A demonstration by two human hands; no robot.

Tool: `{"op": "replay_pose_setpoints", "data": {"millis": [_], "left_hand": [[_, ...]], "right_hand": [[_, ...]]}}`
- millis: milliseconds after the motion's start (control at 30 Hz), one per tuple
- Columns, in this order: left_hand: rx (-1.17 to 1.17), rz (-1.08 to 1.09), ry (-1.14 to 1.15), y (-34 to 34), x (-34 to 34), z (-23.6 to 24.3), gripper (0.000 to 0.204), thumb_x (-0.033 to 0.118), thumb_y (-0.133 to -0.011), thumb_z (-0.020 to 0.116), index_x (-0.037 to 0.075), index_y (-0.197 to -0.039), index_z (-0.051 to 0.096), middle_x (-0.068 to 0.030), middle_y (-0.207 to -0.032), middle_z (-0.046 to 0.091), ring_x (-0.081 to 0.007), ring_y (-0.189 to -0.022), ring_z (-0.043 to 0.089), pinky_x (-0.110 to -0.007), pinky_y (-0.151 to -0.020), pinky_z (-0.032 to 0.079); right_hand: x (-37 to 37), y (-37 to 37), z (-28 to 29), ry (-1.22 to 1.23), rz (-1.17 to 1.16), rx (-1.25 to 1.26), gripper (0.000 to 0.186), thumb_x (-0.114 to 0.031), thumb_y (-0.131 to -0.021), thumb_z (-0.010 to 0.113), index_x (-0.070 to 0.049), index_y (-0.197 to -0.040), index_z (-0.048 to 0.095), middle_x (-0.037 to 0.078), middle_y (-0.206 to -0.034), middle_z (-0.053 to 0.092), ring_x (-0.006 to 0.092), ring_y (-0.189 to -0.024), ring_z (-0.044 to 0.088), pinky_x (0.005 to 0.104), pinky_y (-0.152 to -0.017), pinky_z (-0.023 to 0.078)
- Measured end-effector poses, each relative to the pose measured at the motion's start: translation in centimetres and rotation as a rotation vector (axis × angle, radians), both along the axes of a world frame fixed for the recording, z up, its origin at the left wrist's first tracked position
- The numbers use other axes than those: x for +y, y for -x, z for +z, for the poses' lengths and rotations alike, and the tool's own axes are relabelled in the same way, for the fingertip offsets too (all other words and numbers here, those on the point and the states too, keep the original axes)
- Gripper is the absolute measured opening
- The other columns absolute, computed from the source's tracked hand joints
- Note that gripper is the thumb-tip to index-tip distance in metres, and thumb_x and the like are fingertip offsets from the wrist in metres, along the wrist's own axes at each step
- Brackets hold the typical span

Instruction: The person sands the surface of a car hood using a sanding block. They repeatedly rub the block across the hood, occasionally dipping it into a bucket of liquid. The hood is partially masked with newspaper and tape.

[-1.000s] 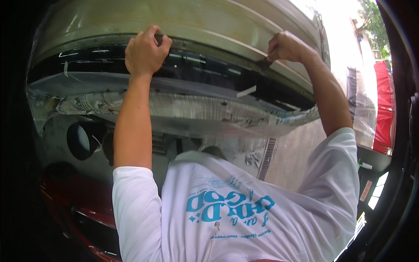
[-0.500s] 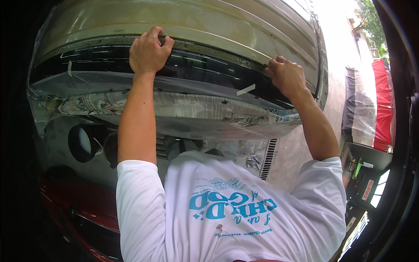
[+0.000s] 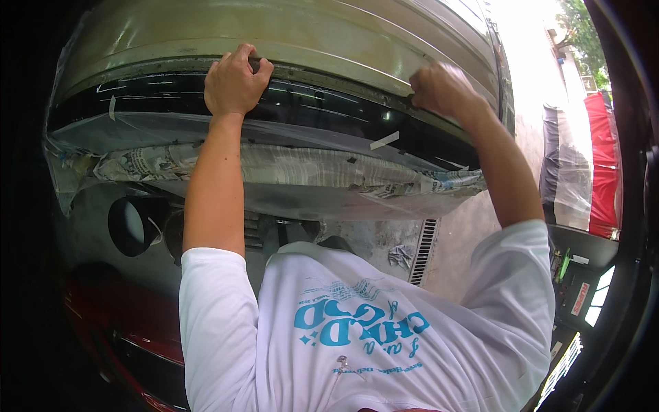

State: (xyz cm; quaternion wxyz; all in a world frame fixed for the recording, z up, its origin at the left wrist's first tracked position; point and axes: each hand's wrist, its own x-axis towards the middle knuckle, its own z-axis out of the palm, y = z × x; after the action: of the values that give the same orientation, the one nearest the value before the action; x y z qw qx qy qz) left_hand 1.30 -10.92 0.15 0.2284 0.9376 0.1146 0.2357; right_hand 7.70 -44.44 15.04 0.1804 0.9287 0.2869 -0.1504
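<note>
Olive metal panel fills the top of the head view, beyond a strip of dark glass with newspaper below it. The left hand is curled at the seam between panel and glass; whether its grip holds anything, I cannot tell. The right hand, blurred, is bent near the seam farther right, its grip likewise unclear.

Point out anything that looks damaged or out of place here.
The seam between the ribbed panel and black strip looks rough and grimy, unlike the smoother surfaces beside it. On the floor, a crumpled scrap lies by the drain grate, perhaps litter.
</note>
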Motion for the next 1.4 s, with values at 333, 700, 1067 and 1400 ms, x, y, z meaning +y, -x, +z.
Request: {"op": "replay_pose_setpoints", "data": {"millis": [333,700,1067,1400], "left_hand": [[-0.032,-0.015,-0.024,0.3,0.0,-0.3,0.035,0.039,-0.089,0.066,0.012,-0.11,0.072,-0.0092,-0.084,0.074,-0.0306,-0.087,0.07,-0.043,-0.086,0.054],[-0.072,-0.018,-0.036,-0.1,0.2,-0.5,0.035,0.039,-0.089,0.066,0.012,-0.11,0.074,-0.0083,-0.086,0.075,-0.0302,-0.087,0.071,-0.044,-0.085,0.055],[-0.141,0.011,-0.086,-0.2,0.5,-0.6,0.033,0.038,-0.087,0.069,0.012,-0.108,0.074,-0.0081,-0.084,0.073,-0.0305,-0.082,0.07,-0.043,-0.082,0.055],[-0.047,-0.006,-0.028,0.1,0.0,-0.2,0.035,0.039,-0.088,0.068,0.012,-0.11,0.073,-0.0088,-0.09,0.075,-0.0315,-0.087,0.07,-0.044,-0.086,0.055]], "right_hand": [[-3.4,6.3,-3.0,-0.124,-0.078,-0.213,0.014,-0.021,-0.095,0.068,-0.009,-0.102,0.073,0.016,-0.107,0.07,0.0414,-0.093,0.072,0.0525,-0.083,0.058],[-3.5,5.7,-3.6,-0.095,0.009,-0.266,0.014,-0.023,-0.095,0.069,-0.011,-0.1,0.071,0.015,-0.105,0.069,0.0406,-0.083,0.073,0.0523,-0.075,0.059],[-1.4,0.8,-1.8,0.019,0.07,-0.044,0.018,-0.015,-0.087,0.071,-0.008,-0.102,0.076,0.017,-0.105,0.074,0.0381,-0.093,0.074,0.0492,-0.085,0.06],[-2.9,3.3,-1.7,-0.107,0.048,-0.133,0.018,-0.024,-0.092,0.072,-0.008,-0.1,0.076,0.016,-0.102,0.073,0.039,-0.095,0.072,0.0511,-0.085,0.058]]}}
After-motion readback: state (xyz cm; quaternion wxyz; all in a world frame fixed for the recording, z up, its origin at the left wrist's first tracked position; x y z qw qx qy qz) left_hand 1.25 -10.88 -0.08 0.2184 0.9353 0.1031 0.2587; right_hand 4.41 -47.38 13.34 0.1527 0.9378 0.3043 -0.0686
